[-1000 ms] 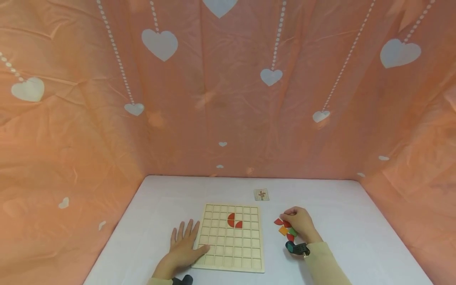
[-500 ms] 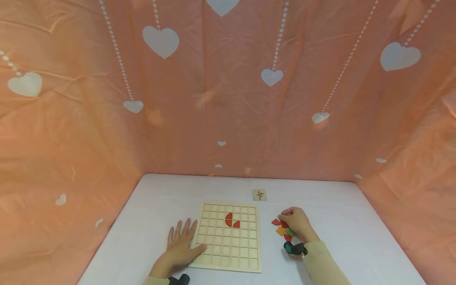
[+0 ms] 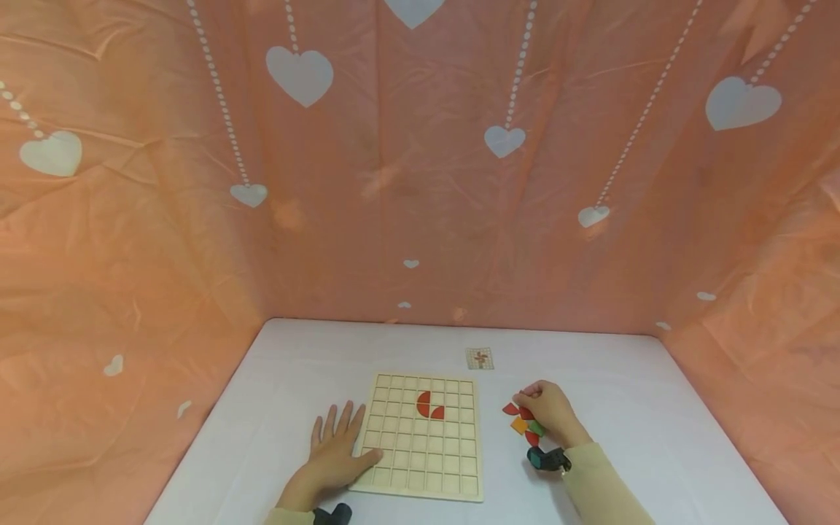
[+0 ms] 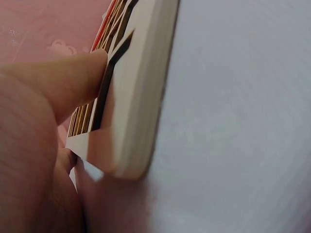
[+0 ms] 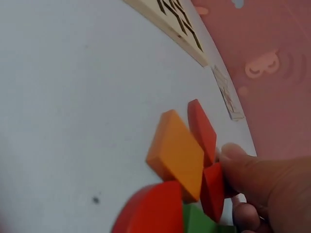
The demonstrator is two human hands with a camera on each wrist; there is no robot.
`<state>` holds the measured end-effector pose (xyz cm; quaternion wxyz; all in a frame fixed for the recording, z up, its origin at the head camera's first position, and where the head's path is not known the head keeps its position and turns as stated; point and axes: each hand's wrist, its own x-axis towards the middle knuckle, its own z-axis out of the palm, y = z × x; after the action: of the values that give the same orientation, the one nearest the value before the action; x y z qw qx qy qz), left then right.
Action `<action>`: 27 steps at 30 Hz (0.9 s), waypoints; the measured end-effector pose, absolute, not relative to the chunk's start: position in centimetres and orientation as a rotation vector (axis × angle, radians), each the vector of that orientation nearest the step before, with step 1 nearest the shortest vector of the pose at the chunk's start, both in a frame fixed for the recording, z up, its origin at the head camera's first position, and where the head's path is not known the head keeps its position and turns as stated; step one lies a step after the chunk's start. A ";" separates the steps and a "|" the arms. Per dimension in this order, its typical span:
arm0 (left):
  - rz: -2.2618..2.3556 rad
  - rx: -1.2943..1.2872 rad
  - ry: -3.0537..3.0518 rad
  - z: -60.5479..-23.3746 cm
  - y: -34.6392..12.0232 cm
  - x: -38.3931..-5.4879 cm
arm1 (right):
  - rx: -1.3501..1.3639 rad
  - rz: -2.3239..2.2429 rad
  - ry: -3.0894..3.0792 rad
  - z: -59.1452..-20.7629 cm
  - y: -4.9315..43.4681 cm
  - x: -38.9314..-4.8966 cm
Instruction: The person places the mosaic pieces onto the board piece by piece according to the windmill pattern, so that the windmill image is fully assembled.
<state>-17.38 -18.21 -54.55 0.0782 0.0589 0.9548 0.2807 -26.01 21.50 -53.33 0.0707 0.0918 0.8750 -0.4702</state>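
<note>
In the head view my left hand (image 3: pixel 335 456) lies with fingers spread at the left side of a square wooden grid board (image 3: pixel 420 492). Its thumb rests on the board's lower left part, seen closer in the left wrist view. Red quarter-circle pieces (image 3: pixel 423 405) fill a few cells in the upper middle. To the right of the board, my right hand (image 3: pixel 551 410) pinches a red piece (image 5: pixel 231 190) between thumb and fingers, which hide most of it. Around its fingertips lie an orange square piece (image 5: pixel 177 153), a green piece (image 3: pixel 536 429) and several red pieces (image 5: pixel 150 211).
A small card (image 3: pixel 480 358) printed with a grid and a reddish pattern lies behind the board. Everything sits on a white table (image 3: pixel 315 350). Orange cloth (image 3: pixel 433 219) with pale hearts hangs at the back and both sides.
Only the head camera's view shifts slightly. Both hands, the board and the loose pieces keep their places.
</note>
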 end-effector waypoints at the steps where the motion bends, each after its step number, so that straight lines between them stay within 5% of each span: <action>1: 0.843 0.178 2.860 -54.5 -18.2 -17.4 | 0.268 -1.411 2.633 -53.2 21.5 -26.0; 12: 0.835 0.184 2.873 -54.9 -18.3 -17.5 | 0.229 -1.380 2.764 -51.9 21.4 -25.1; 27: 0.826 0.191 2.884 -55.0 -18.3 -17.4 | 0.001 -1.405 2.771 -51.7 14.2 -24.0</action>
<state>-17.40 -18.31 -54.96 0.0677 0.0632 0.9572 0.2742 -24.02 14.22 -51.73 0.0176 0.0004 0.8918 -0.4521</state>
